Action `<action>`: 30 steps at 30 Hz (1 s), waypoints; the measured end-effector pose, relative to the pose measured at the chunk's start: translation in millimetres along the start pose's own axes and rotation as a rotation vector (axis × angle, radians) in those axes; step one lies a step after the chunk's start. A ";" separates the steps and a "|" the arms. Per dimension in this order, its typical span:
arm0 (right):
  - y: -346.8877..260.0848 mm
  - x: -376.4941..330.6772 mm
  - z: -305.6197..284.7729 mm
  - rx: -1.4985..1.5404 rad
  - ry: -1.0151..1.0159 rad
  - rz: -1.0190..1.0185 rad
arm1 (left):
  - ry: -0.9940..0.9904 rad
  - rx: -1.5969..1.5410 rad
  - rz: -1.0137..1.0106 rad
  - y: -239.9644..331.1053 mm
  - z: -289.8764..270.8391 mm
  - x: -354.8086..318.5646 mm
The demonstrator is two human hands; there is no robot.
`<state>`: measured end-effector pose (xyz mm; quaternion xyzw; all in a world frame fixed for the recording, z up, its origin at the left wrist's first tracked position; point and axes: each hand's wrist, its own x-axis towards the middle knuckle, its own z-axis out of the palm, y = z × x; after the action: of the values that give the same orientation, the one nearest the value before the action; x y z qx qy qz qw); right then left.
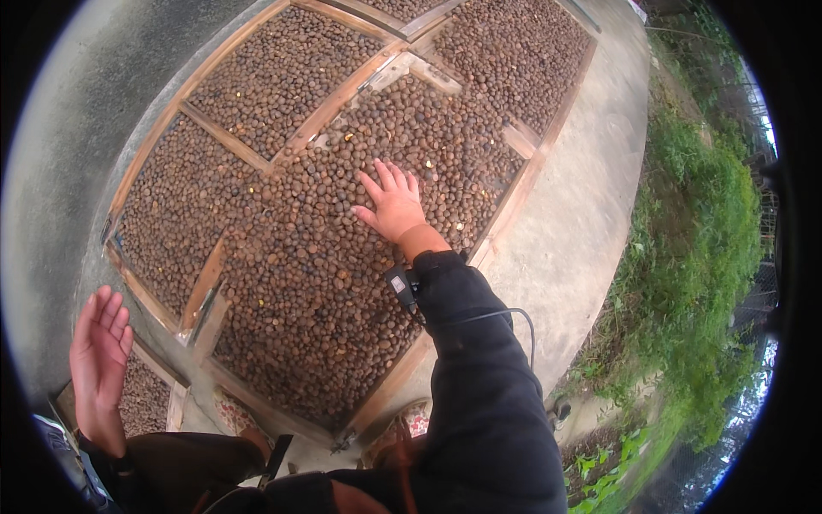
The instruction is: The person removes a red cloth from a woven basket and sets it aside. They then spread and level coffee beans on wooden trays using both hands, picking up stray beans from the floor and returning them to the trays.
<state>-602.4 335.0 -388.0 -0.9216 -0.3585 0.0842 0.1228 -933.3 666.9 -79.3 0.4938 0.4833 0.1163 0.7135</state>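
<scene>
Brown round nuts (pixel 325 257) heaped in wooden tray (pixel 390 385), right hand (pixel 394 206) spread flat on them.

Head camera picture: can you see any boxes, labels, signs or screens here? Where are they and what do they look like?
No packages, signs or screens show.
Small device: clipped at the right wrist, dark with a pale label-like patch, a cable running off it.
Right hand: flat on brown nuts in wooden trays.
Left hand: raised, open, empty.
</scene>
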 end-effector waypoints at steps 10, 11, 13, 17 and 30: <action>-54.3 -55.1 13.4 0.075 -0.150 -0.286 | -0.065 0.019 0.004 -3.2 17.5 -1.7; -59.3 -59.4 16.9 0.075 -0.154 -0.307 | -0.070 0.016 0.005 -3.5 19.1 -1.8; -68.8 -68.7 23.7 0.157 -0.126 -0.374 | -0.079 0.012 0.004 -4.1 21.7 -2.3; -90.4 -96.1 32.7 0.275 -0.163 -0.489 | -0.090 0.016 -0.004 -2.8 24.3 -3.6; -110.4 6.2 28.6 0.102 0.092 -0.166 | -0.095 -0.036 0.017 2.7 3.7 -18.8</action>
<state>-675.6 422.7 -384.0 -0.8843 -0.4227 0.0496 0.1922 -939.1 654.0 -66.1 0.4899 0.4427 0.1076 0.7433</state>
